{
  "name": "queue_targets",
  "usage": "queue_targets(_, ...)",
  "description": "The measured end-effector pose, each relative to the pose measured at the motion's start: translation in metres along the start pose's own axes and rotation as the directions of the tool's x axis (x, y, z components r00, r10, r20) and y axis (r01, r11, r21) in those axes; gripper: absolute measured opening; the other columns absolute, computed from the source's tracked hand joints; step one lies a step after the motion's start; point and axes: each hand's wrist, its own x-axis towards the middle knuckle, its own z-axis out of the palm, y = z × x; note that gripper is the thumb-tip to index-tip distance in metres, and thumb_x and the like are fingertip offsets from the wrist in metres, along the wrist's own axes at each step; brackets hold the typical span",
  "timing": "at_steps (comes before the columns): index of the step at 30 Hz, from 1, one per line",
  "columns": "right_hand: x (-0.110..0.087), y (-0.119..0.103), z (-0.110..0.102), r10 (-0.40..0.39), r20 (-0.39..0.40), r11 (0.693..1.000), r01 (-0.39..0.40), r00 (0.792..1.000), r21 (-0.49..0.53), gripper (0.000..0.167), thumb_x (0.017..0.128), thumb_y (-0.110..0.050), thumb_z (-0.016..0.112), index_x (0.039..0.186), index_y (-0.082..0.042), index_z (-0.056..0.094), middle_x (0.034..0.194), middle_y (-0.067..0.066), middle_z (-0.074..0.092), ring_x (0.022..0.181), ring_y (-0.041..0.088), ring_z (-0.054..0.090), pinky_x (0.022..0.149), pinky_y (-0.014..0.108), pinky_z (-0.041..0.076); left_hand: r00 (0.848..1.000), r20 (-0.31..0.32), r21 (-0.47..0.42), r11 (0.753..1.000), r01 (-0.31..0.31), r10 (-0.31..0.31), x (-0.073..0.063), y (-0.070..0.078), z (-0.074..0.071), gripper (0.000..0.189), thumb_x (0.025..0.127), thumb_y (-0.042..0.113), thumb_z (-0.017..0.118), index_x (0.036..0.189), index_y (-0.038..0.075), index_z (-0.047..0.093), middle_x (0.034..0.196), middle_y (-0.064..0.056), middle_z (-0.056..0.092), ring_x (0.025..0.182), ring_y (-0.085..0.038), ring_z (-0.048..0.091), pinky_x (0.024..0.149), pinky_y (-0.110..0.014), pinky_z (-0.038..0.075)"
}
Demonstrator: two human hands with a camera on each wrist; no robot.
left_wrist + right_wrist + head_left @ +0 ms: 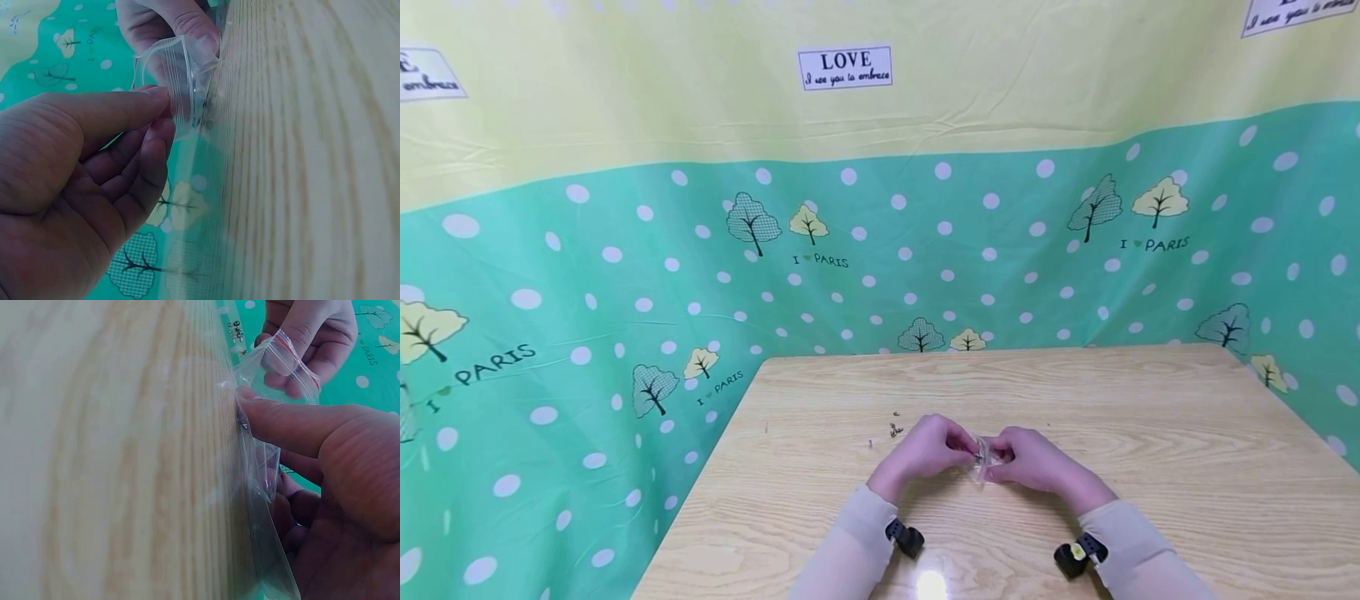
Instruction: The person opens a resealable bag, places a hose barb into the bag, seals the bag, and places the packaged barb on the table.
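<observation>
A small clear zip bag point(981, 473) is between both hands, low over the tabletop. My left hand point(927, 447) pinches the edge of its mouth between thumb and fingertips, beside the ridged zip strip point(175, 81). From the other side my right hand point(1036, 460) grips the body of the bag, thumb on the near face and fingers behind. A red line point(287, 345) runs along the bag's zip. Small dark metal pieces point(243, 424) show through the plastic by my right thumb. Left of my left hand lie several tiny metal parts point(895, 431), screw-like in shape.
The light wood table point(820, 500) extends on all sides of the hands. Behind and to the left hangs a green and yellow curtain point(820, 308) with dots and trees. Each wrist wears a small black camera point(910, 540) on a strap.
</observation>
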Motion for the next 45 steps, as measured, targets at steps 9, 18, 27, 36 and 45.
queue_targets(9,0.000,-0.001,0.000,0.007,0.003,1.000,-0.007,1.000,0.011,0.052,0.086,-0.019,0.091,0.132,-0.002,0.074,0.081,0.000,0.052,0.075,0.018,0.047,0.065,0.031,0.038,1.000,-0.002,0.002,1.000,0.012,-0.012,-0.001,0.000,-0.002,0.012,0.090,0.002,0.084,0.098,0.011,0.084,0.090,0.010,0.078,0.079,-0.002,0.067,0.071,-0.022,0.055)
queue_targets(18,0.000,-0.001,0.000,0.005,0.002,1.000,-0.005,1.000,0.012,0.054,0.086,-0.018,0.090,0.134,0.001,0.072,0.082,0.002,0.052,0.075,0.017,0.046,0.065,0.030,0.038,0.999,-0.014,-0.021,0.999,0.040,-0.040,-0.004,0.001,-0.010,0.012,0.089,0.003,0.085,0.100,0.009,0.083,0.090,0.007,0.078,0.077,-0.006,0.068,0.070,-0.025,0.056)
queue_targets(27,0.000,0.000,0.000,-0.015,0.000,1.000,0.015,1.000,0.008,0.055,0.087,-0.019,0.090,0.135,0.001,0.072,0.082,0.001,0.051,0.074,0.017,0.046,0.065,0.030,0.038,0.999,-0.030,-0.010,0.999,0.039,-0.039,-0.004,-0.004,-0.015,0.012,0.089,0.006,0.086,0.100,0.011,0.084,0.090,0.010,0.077,0.081,-0.005,0.067,0.076,-0.025,0.056)
queue_targets(36,0.001,0.002,0.000,-0.025,-0.003,1.000,0.025,1.000,-0.003,0.056,0.086,-0.020,0.090,0.134,0.001,0.072,0.082,0.001,0.051,0.075,0.016,0.046,0.065,0.030,0.039,0.998,-0.037,-0.017,0.999,0.050,-0.051,-0.005,-0.008,-0.023,0.013,0.090,0.007,0.086,0.103,0.008,0.083,0.091,0.009,0.077,0.079,-0.007,0.067,0.071,-0.026,0.056)
queue_targets(45,0.000,0.001,0.002,0.002,-0.016,1.000,-0.002,1.000,-0.002,0.053,0.085,-0.018,0.091,0.131,0.002,0.074,0.080,0.000,0.051,0.074,0.017,0.047,0.065,0.031,0.040,0.997,-0.049,-0.017,0.998,0.065,-0.065,-0.008,-0.018,-0.033,0.018,0.089,0.009,0.087,0.106,0.008,0.082,0.091,0.010,0.076,0.082,-0.008,0.069,0.076,-0.027,0.057)
